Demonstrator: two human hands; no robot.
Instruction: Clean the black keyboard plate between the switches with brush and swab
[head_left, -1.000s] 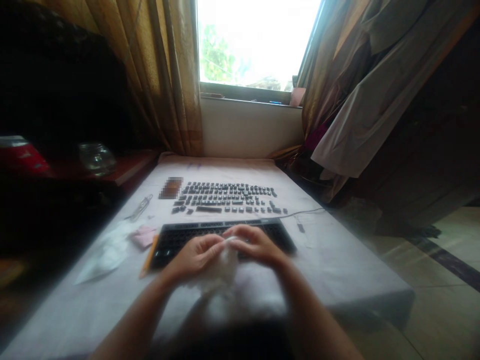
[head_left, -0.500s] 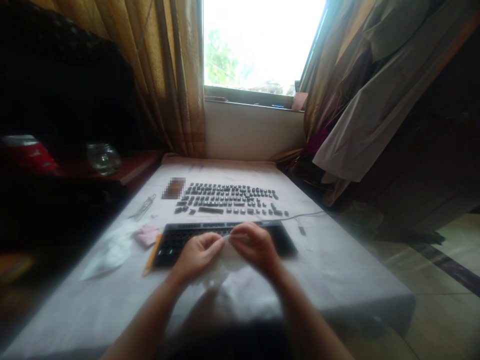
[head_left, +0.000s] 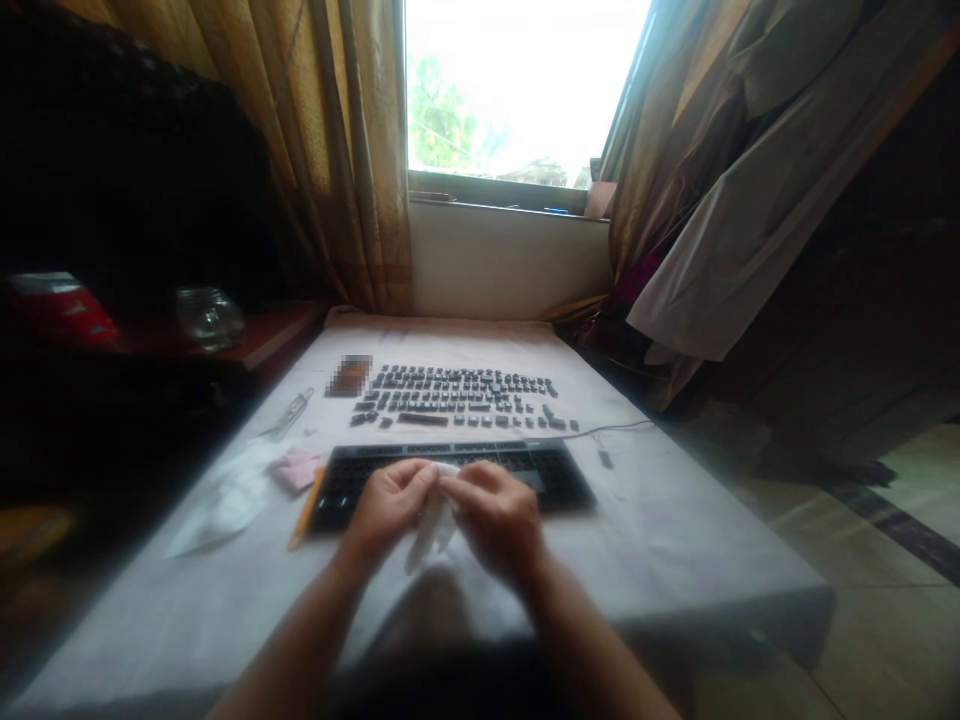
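Note:
A thin whitish tissue or cloth (head_left: 431, 530) is pinched between my two hands, its loose end hanging down toward the table. My left hand (head_left: 386, 508) closes thumb and fingers on its upper edge. Close beside it, my right hand (head_left: 496, 512) grips the same piece, fingertips nearly meeting the left ones. Both hands are over the front of a black keyboard (head_left: 566, 478), whose keycaps look largely removed, and they hide its middle. Behind the keyboard, loose dark keycaps (head_left: 424, 419) lie in rows.
Left of the keyboard are a yellow-orange stick (head_left: 304, 512), a folded pink cloth (head_left: 295, 469), a crumpled white sheet (head_left: 225, 505) and a slim tool (head_left: 294, 410). A cable (head_left: 615, 429) runs off the table's right side. A glass jar (head_left: 211, 318) stands on the left furniture.
The spread tissue or cloth is now gathered into a narrower bunch. My right hand has shifted slightly lower and left, closer to my left hand.

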